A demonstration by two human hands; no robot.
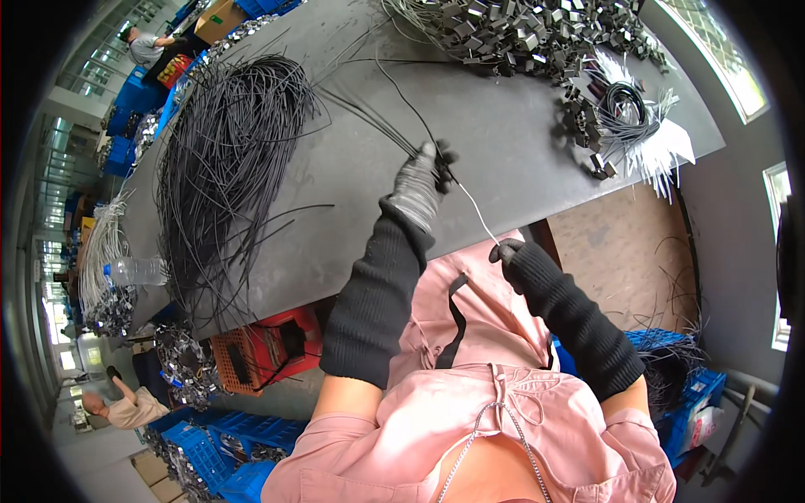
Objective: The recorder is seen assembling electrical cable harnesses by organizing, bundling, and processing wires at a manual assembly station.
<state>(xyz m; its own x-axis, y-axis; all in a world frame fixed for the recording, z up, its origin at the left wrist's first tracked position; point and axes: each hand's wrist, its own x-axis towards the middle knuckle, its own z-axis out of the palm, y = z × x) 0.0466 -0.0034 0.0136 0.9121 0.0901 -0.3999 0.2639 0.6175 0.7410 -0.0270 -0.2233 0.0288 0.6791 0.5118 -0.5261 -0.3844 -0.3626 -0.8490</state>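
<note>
My left hand, in a grey glove, is closed around several thin black wires above the grey table. The wires trail from its fingers toward the far left. My right hand, in a dark glove, pinches the end of a thin white wire near the table's front edge. This white length runs taut up to my left hand; whether it joins a black wire there is hidden by the fingers. On the left of the table lies a large bundle of black wires.
Small metal brackets are heaped at the far right. Beside them lie a coil of black wire and white strips. A plastic bottle is at the left edge. Blue crates stand below; two people are farther off on the left.
</note>
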